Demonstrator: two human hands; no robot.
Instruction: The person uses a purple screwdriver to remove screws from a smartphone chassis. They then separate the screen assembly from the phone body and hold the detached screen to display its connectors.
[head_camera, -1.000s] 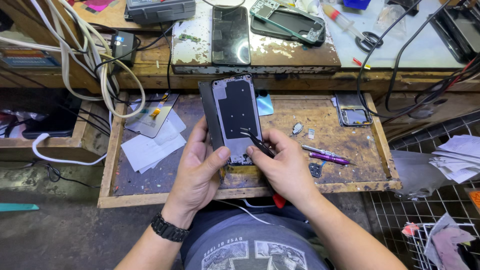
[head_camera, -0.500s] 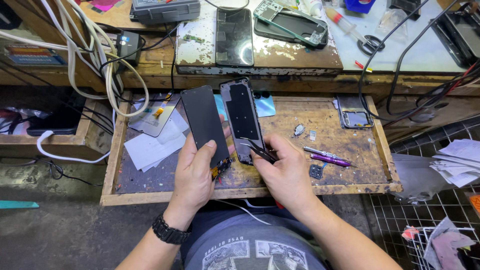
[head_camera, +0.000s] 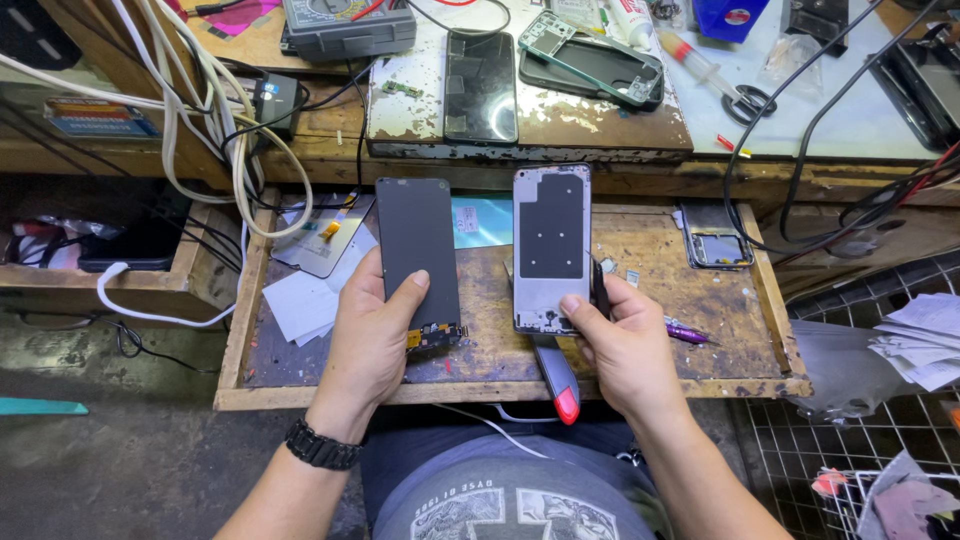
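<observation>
My left hand (head_camera: 372, 338) grips a dark phone screen panel (head_camera: 416, 248) by its lower end, where a small connector flex hangs. My right hand (head_camera: 622, 345) holds a silver phone frame (head_camera: 551, 240) with a black shield plate, upright and apart from the screen. A dark tweezer-like tool sits in the same right hand beside the frame. Both parts hover over a pulled-out wooden drawer tray (head_camera: 700, 385).
A red-tipped tool (head_camera: 558, 382) lies at the tray's front edge, a purple pen (head_camera: 688, 332) to the right, a small phone part (head_camera: 716, 240) at the back right, white papers (head_camera: 305, 300) on the left. Phones, a meter and cables crowd the bench above.
The screen panel and frame, held together a second ago, are now separated: my left hand carried the screen leftward, my right hand keeps the frame.
</observation>
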